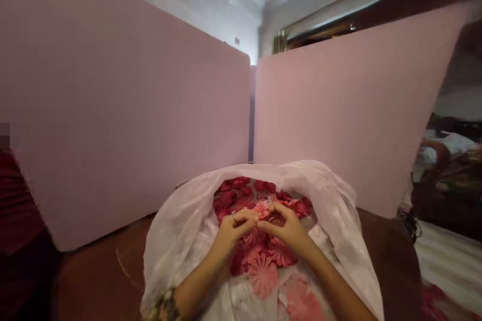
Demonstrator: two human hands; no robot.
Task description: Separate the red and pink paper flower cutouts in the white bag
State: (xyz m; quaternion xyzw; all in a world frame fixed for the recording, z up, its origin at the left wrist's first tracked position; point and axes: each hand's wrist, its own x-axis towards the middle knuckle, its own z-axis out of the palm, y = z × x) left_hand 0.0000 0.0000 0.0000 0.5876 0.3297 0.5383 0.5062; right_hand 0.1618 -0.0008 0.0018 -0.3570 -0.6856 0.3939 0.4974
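Both hands are over a wide white plastic bag (176, 225) with its mouth spread open. A small pink fabric-like flower (261, 209) is between them. My left hand (235, 230), with a ring on one finger, pinches the flower's left side. My right hand (288, 230) curls its thumb and forefinger at the flower's right side; its fingertips partly hide the contact. Inside the bag lie many red and dark pink flower shapes (229, 198). Nearer to me, a flat coral flower shape (262, 276) and a blurred one (303, 301) lie on the plastic.
The bag rests on a brown tabletop (101, 276). Tall pink panels stand behind it, one at the left (131, 110) and one at the right (339, 115), with a narrow gap between. At the far right are a pale floor (452, 255) and cluttered, blurred things.
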